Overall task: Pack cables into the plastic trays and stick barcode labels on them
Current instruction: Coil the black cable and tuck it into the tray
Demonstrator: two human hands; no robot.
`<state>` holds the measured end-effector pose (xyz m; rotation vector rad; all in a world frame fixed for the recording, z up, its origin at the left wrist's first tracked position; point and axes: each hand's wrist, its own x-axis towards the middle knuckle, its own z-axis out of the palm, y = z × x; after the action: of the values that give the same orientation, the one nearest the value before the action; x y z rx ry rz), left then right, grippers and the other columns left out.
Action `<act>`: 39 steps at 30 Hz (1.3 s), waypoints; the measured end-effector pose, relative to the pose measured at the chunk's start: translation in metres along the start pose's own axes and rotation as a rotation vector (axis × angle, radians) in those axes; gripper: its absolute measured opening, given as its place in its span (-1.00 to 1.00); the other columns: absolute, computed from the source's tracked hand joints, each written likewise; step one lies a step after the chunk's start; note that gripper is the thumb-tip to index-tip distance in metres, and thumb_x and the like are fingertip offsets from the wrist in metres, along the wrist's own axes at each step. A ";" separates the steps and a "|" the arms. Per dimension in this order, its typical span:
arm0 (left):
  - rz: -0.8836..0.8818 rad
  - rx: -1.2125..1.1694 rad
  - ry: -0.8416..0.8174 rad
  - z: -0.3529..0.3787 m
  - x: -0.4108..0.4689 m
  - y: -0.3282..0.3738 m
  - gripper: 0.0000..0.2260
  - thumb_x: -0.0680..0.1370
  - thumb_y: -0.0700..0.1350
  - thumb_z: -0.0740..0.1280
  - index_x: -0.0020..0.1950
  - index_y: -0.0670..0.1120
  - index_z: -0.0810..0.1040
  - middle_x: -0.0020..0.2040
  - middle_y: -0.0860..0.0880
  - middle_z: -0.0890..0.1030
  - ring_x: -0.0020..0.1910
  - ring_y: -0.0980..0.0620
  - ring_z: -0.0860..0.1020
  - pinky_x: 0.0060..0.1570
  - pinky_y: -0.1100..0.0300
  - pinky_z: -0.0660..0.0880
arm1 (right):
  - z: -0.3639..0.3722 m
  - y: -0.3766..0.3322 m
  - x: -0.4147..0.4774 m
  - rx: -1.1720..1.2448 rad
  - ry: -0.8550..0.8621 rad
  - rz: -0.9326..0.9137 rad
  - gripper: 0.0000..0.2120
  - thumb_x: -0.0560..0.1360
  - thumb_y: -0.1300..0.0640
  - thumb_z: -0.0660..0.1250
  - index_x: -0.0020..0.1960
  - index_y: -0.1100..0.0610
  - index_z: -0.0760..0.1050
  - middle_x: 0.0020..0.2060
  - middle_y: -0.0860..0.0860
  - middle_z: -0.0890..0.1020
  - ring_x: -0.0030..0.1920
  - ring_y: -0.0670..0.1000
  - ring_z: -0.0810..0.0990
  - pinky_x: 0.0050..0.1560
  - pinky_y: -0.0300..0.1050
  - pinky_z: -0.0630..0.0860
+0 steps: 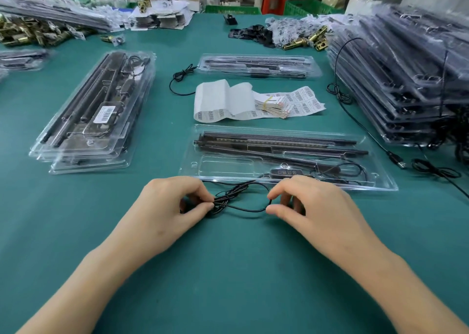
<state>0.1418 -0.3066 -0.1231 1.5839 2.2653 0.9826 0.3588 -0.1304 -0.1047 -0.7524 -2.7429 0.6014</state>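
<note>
Just in front of the clear plastic tray (223, 167), the left hand (172, 208) pinches the bundled middle of the black cable (243, 210) and the right hand (308, 203) pinches its loop end, while barcode labels (303, 104) beyond the tray carry print too small to read.

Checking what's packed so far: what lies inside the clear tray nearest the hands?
Inside the tray: long dark bars, a small black controller and thin black cable. The right hand hides part of its near edge.
</note>
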 end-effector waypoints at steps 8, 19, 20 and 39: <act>0.042 0.086 0.044 -0.005 -0.006 -0.002 -0.74 0.50 -0.21 0.52 -0.02 0.19 0.72 -0.13 0.28 0.64 -0.03 0.14 0.59 -0.08 0.14 0.55 | 0.006 -0.012 0.021 -0.056 -0.049 -0.221 -0.85 0.54 -0.06 0.46 0.09 -0.10 0.58 -0.13 -0.19 0.58 -0.11 -0.18 0.44 -0.02 -0.10 0.51; 0.148 0.244 0.010 -0.007 -0.010 0.004 -0.78 0.52 0.23 0.37 0.01 0.17 0.71 -0.01 0.31 0.63 0.02 0.24 0.55 0.04 0.12 0.52 | 0.017 -0.016 0.027 -0.201 0.059 -0.373 -0.64 0.46 0.04 0.56 0.20 0.05 0.59 0.02 -0.05 0.52 -0.01 0.02 0.50 -0.06 -0.01 0.55; 0.160 0.265 0.006 -0.006 -0.010 0.004 -0.72 0.50 0.29 0.36 0.01 0.15 0.72 -0.01 0.30 0.63 0.02 0.22 0.56 0.04 0.12 0.50 | 0.018 -0.017 0.028 -0.224 0.074 -0.387 -0.54 0.43 0.05 0.58 0.28 0.08 0.57 0.06 -0.02 0.54 0.01 0.03 0.51 -0.05 -0.02 0.55; 0.126 0.289 0.043 -0.001 -0.011 0.002 -0.73 0.55 0.19 0.31 0.16 0.16 0.68 -0.06 0.26 0.63 -0.03 0.17 0.55 0.00 0.16 0.44 | 0.048 -0.016 0.033 -0.155 0.297 -0.502 -0.97 0.54 0.19 0.50 -0.07 0.14 0.68 -0.11 0.01 0.62 -0.07 0.10 0.58 -0.15 0.06 0.54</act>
<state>0.1473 -0.3165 -0.1236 1.8552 2.4534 0.7489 0.3091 -0.1407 -0.1365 -0.1410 -2.5657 0.1557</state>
